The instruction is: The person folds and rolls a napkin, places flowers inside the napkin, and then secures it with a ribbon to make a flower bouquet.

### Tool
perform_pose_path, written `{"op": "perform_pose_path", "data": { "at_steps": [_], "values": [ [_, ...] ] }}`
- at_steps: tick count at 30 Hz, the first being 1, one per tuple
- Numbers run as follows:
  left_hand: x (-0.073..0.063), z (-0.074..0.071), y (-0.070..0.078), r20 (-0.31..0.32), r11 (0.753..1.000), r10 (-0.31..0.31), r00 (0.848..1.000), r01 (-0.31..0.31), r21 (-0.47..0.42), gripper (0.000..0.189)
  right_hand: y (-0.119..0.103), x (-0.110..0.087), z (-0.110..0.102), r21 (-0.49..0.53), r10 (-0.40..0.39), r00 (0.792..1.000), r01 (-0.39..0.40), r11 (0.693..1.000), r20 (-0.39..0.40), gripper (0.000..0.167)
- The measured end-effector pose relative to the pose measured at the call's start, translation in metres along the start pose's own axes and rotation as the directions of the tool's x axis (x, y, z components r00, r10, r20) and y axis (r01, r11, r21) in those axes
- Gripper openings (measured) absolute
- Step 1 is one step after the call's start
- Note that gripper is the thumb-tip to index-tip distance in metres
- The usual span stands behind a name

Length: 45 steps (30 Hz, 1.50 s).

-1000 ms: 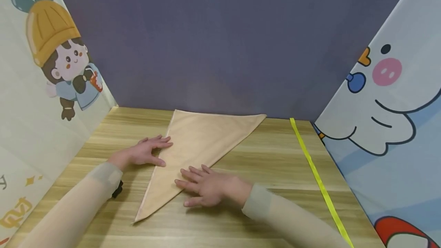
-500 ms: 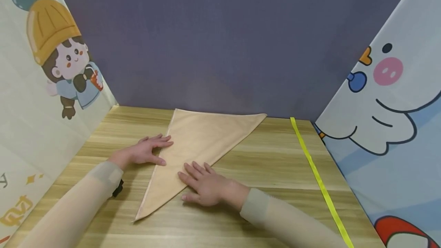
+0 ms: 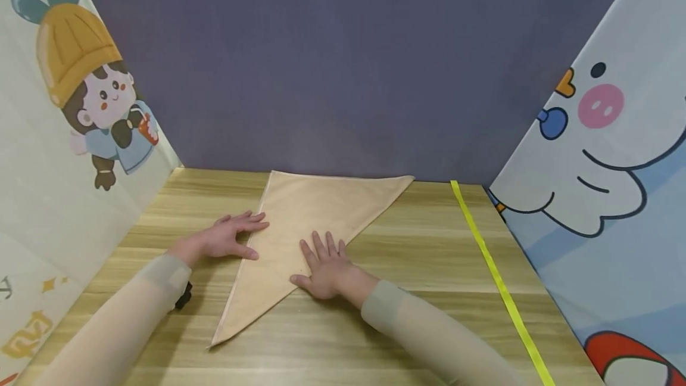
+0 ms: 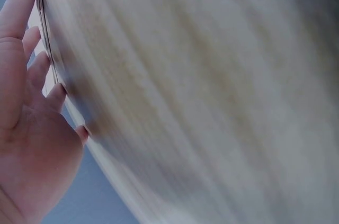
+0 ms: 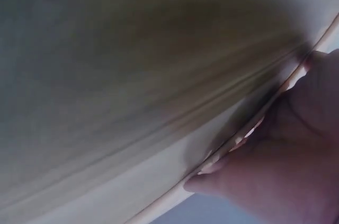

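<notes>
A peach-coloured cloth (image 3: 316, 207), folded into a triangle, lies flat on the wooden table. My left hand (image 3: 225, 237) rests at its left edge, fingertips and thumb on the fabric and the palm over the wood. On the long slanted edge lies my right hand (image 3: 326, 270), fingers spread and straight, pointing away from me. In the left wrist view, the fingers of the left hand (image 4: 37, 107) lie along the cloth's edge. The right hand (image 5: 286, 150) shows dark and close in the right wrist view, touching the cloth's rim.
A yellow strip (image 3: 501, 285) runs down the right side of the table (image 3: 418, 267). A dark grey panel (image 3: 343, 64) stands at the back. Cartoon-printed panels close in the left (image 3: 43, 195) and right (image 3: 654, 195) sides.
My right hand has slid along the slanted edge, away from me and slightly right, turning its fingers forward. The left hand and the cloth have stayed in place.
</notes>
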<state>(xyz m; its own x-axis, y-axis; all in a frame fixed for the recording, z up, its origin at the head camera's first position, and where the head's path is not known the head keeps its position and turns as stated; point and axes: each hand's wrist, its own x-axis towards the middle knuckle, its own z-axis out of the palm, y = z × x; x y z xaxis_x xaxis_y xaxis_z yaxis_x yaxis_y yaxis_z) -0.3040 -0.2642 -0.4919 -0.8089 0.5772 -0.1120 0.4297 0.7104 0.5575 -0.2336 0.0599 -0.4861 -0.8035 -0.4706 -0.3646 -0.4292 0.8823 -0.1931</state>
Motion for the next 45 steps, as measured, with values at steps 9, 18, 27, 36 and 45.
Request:
{"op": "perform_pose_path", "data": {
  "at_steps": [9, 18, 27, 36, 45],
  "values": [
    [0.000, -0.004, 0.003, 0.006, 1.000, 0.000, 1.000, 0.000, -0.004, 0.087, 0.000, 0.001, -0.002, -0.009, 0.030, 0.999, -0.030, 1.000, 0.030, 0.097],
    [-0.003, -0.006, 0.004, 0.027, 1.000, -0.013, 1.000, 0.013, -0.001, 0.089, 0.024, -0.004, -0.004, 0.040, 0.073, 0.997, -0.074, 0.996, 0.018, 0.111],
    [-0.002, -0.007, 0.003, 0.040, 1.000, -0.004, 0.999, 0.005, -0.011, 0.089, 0.049, 0.002, -0.024, 0.002, 0.091, 0.993, -0.091, 0.996, -0.072, 0.106],
    [-0.003, -0.004, 0.004, 0.045, 0.999, -0.037, 0.998, 0.037, 0.001, 0.097, 0.062, 0.007, -0.023, 0.023, 0.117, 0.993, -0.117, 0.993, 0.008, 0.109],
    [-0.008, 0.003, 0.012, 0.056, 0.996, -0.056, 0.997, 0.052, 0.070, 0.137, 0.061, 0.008, -0.024, 0.042, 0.118, 0.993, -0.118, 0.992, 0.006, 0.109]
  ]
}}
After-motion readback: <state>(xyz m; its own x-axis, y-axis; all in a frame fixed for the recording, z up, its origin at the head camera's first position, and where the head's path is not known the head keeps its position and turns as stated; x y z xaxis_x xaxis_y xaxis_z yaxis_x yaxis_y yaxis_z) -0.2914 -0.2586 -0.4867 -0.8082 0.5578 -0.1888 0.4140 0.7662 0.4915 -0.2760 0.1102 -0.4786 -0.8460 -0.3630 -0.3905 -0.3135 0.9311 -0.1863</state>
